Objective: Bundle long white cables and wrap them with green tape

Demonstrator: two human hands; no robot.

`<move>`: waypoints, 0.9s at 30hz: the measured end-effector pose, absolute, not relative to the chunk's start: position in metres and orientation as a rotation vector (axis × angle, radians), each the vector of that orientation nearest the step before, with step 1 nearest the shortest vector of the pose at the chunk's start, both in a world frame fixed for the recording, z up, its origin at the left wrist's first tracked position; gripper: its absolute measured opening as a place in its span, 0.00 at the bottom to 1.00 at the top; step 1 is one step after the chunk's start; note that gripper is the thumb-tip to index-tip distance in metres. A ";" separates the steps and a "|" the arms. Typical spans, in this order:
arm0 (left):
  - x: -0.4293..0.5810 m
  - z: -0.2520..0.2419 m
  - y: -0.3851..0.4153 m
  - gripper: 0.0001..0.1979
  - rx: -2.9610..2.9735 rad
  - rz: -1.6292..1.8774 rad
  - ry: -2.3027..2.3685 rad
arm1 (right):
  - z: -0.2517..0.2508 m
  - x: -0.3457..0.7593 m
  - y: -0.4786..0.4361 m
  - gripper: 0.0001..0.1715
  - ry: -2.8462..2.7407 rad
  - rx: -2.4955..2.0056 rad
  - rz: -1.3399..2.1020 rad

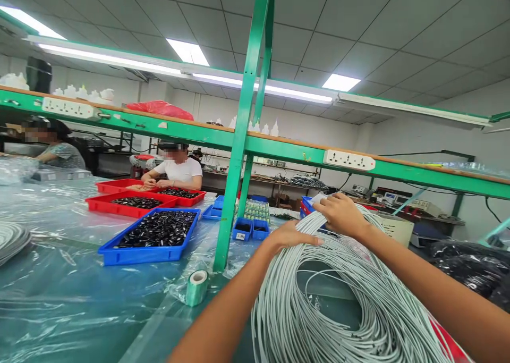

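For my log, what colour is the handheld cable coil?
The cable coil is pale grey; head view.

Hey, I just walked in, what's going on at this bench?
A person has both hands on a big coil of pale cable. The left hand grasps its far side, thumb across the strands; the right hand is over the top just beside it, fingertips partly hidden. Left of the green post is a blue tray of small black parts. Beyond, a co-worker in white has their hands at the red trays.
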State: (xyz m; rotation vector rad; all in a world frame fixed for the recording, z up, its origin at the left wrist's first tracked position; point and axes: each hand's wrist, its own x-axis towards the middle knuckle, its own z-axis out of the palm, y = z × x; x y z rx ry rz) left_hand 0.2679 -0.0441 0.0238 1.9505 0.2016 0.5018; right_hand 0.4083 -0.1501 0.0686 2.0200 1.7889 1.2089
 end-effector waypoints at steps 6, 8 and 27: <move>0.269 0.030 -0.072 0.05 1.833 0.525 0.114 | 0.079 0.419 -0.173 0.17 2.103 2.142 1.006; 0.261 0.039 -0.085 0.05 1.827 0.593 0.095 | 0.084 0.432 -0.181 0.19 2.145 2.215 0.965; 0.193 0.182 -0.139 0.04 2.825 0.959 0.022 | 0.150 0.526 -0.331 0.23 0.634 3.133 1.546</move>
